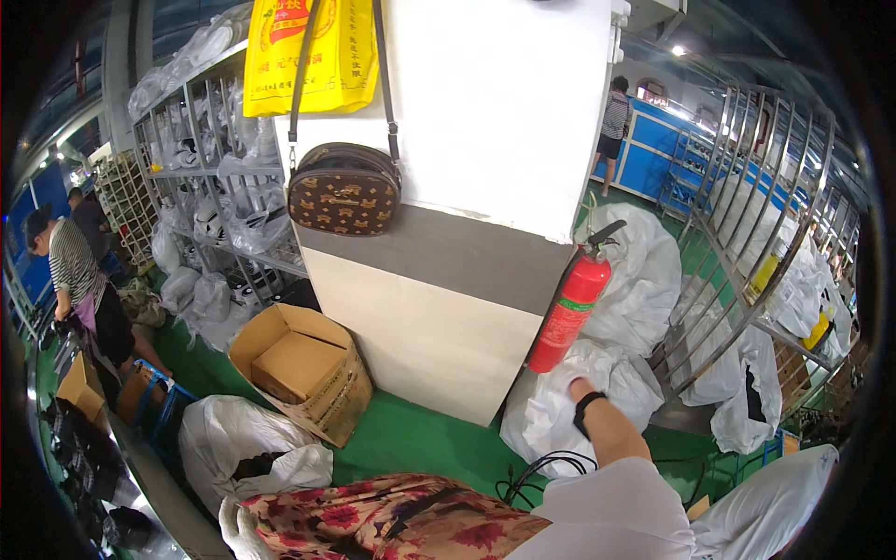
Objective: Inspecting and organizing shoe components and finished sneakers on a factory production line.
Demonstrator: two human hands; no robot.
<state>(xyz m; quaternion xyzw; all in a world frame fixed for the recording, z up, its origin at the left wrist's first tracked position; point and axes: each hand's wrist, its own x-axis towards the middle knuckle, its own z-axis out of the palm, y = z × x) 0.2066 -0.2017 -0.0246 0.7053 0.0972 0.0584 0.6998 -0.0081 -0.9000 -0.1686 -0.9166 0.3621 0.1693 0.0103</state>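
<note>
My right hand (564, 377), in a white glove with a black band at the wrist, reaches forward and grips the bunched top of a white sack (551, 420). The sack stands on the green floor beside a red fire extinguisher (569, 313). My left hand (233, 525), also in a white glove, hangs low at the bottom left at the end of a floral sleeve (392, 518). It holds nothing and is close to another white sack (233, 439) with dark items in its mouth.
A white and grey pillar (448, 280) stands ahead with a brown handbag (343, 189) and a yellow bag (308, 51) hung on it. An open cardboard box (303, 369) sits at its left. Metal racks (747, 233) and more white sacks (635, 271) stand at right. A person in a striped top (75, 266) bends at far left.
</note>
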